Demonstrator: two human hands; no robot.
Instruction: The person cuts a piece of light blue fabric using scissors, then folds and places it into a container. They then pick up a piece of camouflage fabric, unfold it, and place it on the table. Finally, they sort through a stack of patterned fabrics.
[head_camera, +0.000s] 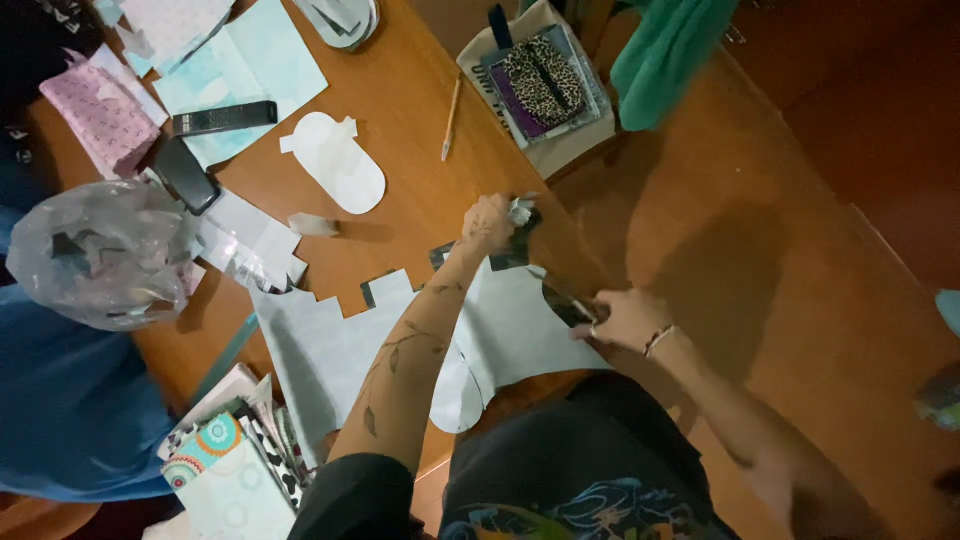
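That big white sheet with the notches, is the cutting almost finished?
Partly, it seems. The big white sheet already has square notches and curved edges cut, and a finished rounded white piece lies apart on the table. The left hand holds crumpled scraps; the right hand works at the sheet's right edge, tool unclear. How much remains I cannot tell.

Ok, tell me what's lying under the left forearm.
Under the left forearm lies a large pale cut sheet with notched edges, spread on the wooden table. The strip directly beneath the arm is covered, so any cuts or marks there cannot be seen.
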